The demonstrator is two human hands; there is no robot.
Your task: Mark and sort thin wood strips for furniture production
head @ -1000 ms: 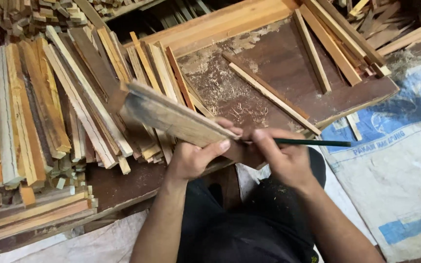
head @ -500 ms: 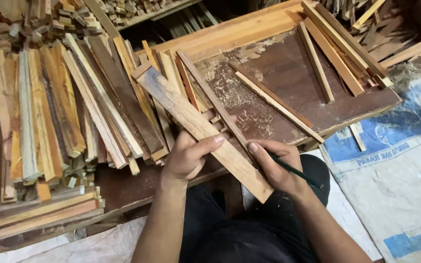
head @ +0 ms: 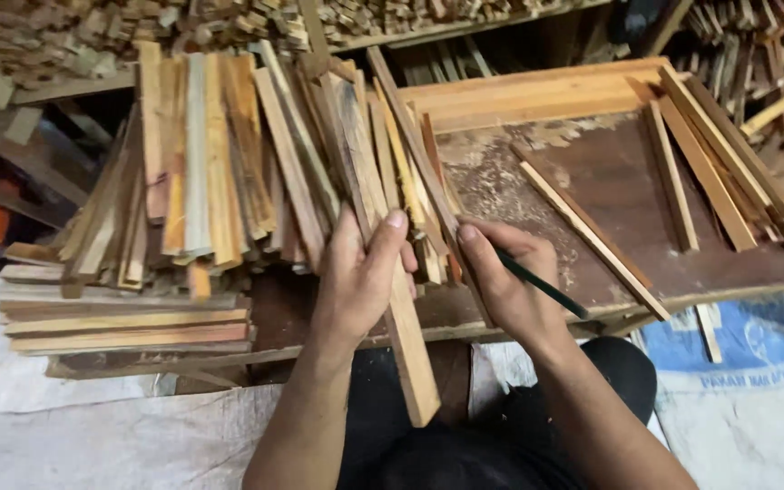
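Swinging round from its slant across the board, the long wooden strip (head: pixel 390 272) had come to lie almost straight away from me, its far end up among the heap of slats (head: pixel 220 172) and its near end hanging over the bench edge toward my lap; half a second before, it had crossed from upper left to lower right under both hands. My left hand (head: pixel 360 281) had closed round the strip's middle, thumb over the top face, fingers wrapped beneath; my right hand (head: pixel 505 290) lay just beside it, curled on the dark pencil (head: pixel 537 283), whose tip I could not see, the fingertips near the strip's right edge; whether they touched it I could not tell. So the two hands sat close together, left clamped on wood, right clamped on the pencil. I judged that the strip had been lined up with the stack; the pencil was not over it. The brown work board (head: pixel 628 209), dusted with shavings, carried loose thin battens (head: pixel 587 238) to my right, well apart from the strip.
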